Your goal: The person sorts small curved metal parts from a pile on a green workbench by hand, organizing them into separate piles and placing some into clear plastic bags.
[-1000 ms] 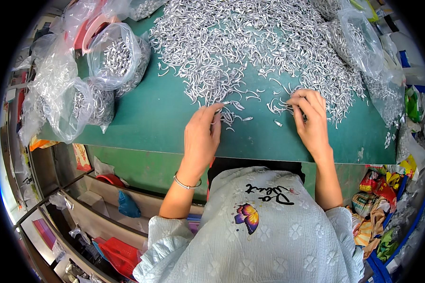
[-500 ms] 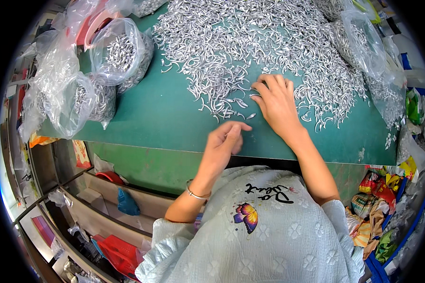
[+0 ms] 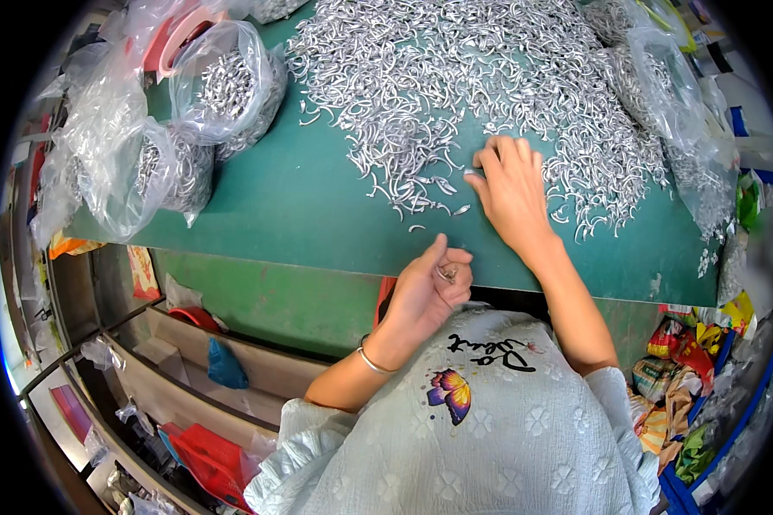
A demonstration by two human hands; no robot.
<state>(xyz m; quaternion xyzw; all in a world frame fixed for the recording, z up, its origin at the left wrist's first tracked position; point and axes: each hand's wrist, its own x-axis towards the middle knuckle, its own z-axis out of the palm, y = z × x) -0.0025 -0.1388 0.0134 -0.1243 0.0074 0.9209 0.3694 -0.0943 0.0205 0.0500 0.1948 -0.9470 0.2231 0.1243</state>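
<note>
Small curved silver metal pieces (image 3: pixel 404 129) lie in a wide heap across the green table. My left hand (image 3: pixel 423 296) is turned palm up just over the table's near edge. Its fingers curl around a few small silver pieces (image 3: pixel 447 275). My right hand (image 3: pixel 515 193) rests palm down at the near edge of the heap. Its fingers are bent with their tips at the tabletop, and the thumb stands apart from them; what lies under the fingers is hidden. One loose curved piece (image 3: pixel 416 227) sits on bare table beyond my left hand.
Clear plastic bags (image 3: pixel 180 172) of silver pieces stand at the table's left side, by a pink basin (image 3: pixel 185 39). More filled bags (image 3: pixel 661 94) are at the right edge. Below left is a shelf (image 3: pixel 189 369) with a red basket (image 3: pixel 210 463); colourful packets (image 3: pixel 683 352) are at lower right.
My left hand has drawn back toward me and turned palm up, showing the pieces in it. A loose piece now lies where that hand was. My right hand has shifted slightly right.
</note>
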